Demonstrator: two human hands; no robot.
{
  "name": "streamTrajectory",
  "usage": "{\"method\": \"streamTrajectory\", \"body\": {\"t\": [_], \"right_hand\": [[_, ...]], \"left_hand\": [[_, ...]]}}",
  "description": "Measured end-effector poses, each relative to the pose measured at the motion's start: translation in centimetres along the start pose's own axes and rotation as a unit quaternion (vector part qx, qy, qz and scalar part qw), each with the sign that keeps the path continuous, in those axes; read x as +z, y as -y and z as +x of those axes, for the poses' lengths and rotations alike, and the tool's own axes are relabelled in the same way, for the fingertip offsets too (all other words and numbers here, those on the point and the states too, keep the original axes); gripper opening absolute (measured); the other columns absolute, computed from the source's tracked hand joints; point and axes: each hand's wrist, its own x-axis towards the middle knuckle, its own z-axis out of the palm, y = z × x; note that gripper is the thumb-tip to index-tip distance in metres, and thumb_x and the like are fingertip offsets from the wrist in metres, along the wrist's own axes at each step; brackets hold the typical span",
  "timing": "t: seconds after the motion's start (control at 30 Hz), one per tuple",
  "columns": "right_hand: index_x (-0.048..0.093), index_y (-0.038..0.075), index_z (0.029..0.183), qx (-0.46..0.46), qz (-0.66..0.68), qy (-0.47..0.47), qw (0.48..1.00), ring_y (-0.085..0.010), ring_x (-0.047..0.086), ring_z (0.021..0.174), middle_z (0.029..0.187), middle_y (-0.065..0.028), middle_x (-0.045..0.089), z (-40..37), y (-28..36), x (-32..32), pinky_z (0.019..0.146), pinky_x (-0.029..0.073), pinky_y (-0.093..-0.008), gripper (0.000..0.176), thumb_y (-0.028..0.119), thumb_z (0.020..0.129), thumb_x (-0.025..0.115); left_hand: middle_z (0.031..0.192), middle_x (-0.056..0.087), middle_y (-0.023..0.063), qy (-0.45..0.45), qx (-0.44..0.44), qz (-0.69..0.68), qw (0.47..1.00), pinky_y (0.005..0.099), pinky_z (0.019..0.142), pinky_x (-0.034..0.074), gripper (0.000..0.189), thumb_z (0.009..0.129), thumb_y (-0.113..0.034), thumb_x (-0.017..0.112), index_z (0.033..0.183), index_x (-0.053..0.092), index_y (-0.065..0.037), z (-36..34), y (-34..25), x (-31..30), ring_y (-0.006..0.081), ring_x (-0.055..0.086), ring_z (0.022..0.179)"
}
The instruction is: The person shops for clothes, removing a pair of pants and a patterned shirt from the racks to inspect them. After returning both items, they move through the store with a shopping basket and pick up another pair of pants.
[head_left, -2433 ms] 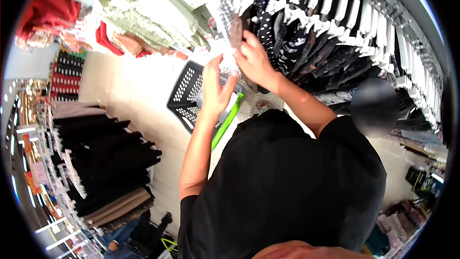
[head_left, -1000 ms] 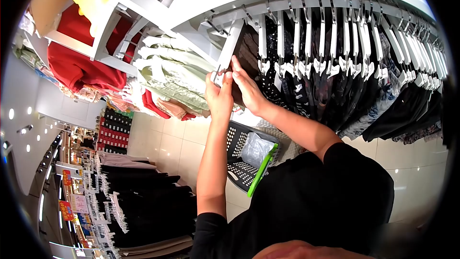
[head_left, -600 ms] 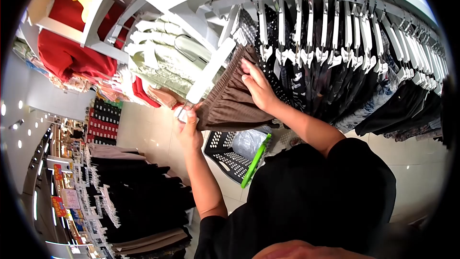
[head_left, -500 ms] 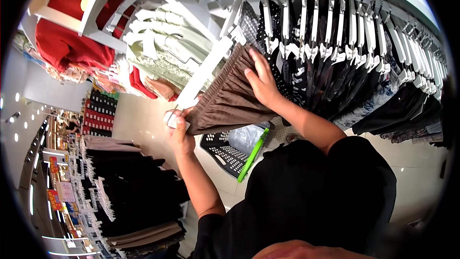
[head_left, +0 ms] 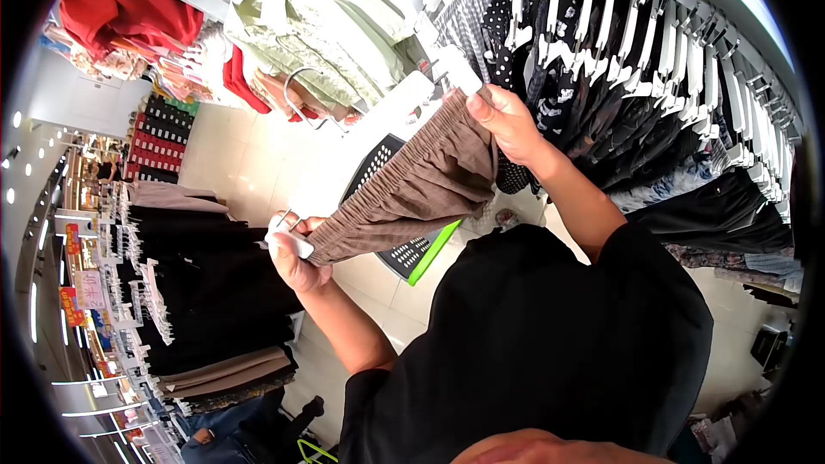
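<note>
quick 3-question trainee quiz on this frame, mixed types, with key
1. True or false: only one hand holds the brown garment.
2. What does the left hand grip? A: the white hanger, by its end clip. B: a dotted top. C: a red top.
3. Fill in: the black basket on the floor has a ___ handle.
Key: 1 false, the right hand pinches the garment's other end; 2 A; 3 green.
</note>
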Motion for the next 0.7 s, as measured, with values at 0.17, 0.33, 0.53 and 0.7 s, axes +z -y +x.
{"method": "streamTrajectory", "body": {"t": [0.17,0.33,0.53,0.7], "right_hand": [[0.058,-0.002,0.123,-0.042,0.045,-0.008,0.998,-0.0027,0.045,0.077,0.087,0.0055,0.054,-1.9,1.0,0.6,0.07,0.04,-0.0189,0.047,0.038,0.098,0.057],[0.061,0.0,0.121,-0.006,0.007,0.034,0.999,-0.0033,0.036,0.065,0.077,0.0068,0.048,-3.1,1.8,-1.5,0.058,0.03,-0.0185,0.041,0.032,0.094,0.064],[0.062,0.003,0.118,-0.032,-0.069,-0.004,0.997,-0.0016,0.041,0.069,0.079,0.0074,0.051,-4.7,1.8,-3.9,0.062,0.034,-0.0186,0.04,0.029,0.09,0.071],[0.061,0.002,0.115,0.0,-0.089,-0.032,0.995,-0.0018,0.042,0.067,0.076,0.0069,0.051,-6.6,1.2,-5.2,0.06,0.033,-0.0189,0.035,0.027,0.092,0.069]], "left_hand": [[0.091,0.064,0.0226,-0.048,-0.005,0.012,0.999,0.0421,0.075,0.055,0.037,0.097,-0.034,0.059,0.103,0.047,0.001,-2.4,1.6,-1.4,0.0322,0.067,0.082],[0.093,0.064,0.0228,-0.013,-0.031,0.151,0.988,0.0422,0.08,0.052,0.044,0.088,-0.036,0.071,0.1,0.049,0.0,-3.2,1.2,0.0,0.0308,0.066,0.085],[0.108,0.064,0.019,0.05,-0.048,0.269,0.961,0.0343,0.084,0.045,0.054,0.077,-0.037,0.082,0.103,0.053,0.002,-4.0,0.4,-0.2,0.0207,0.059,0.095],[0.116,0.062,0.0181,0.074,-0.09,0.325,0.938,0.0333,0.087,0.043,0.058,0.076,-0.038,0.083,0.107,0.055,0.002,-4.0,1.3,0.1,0.0187,0.056,0.098]]}}
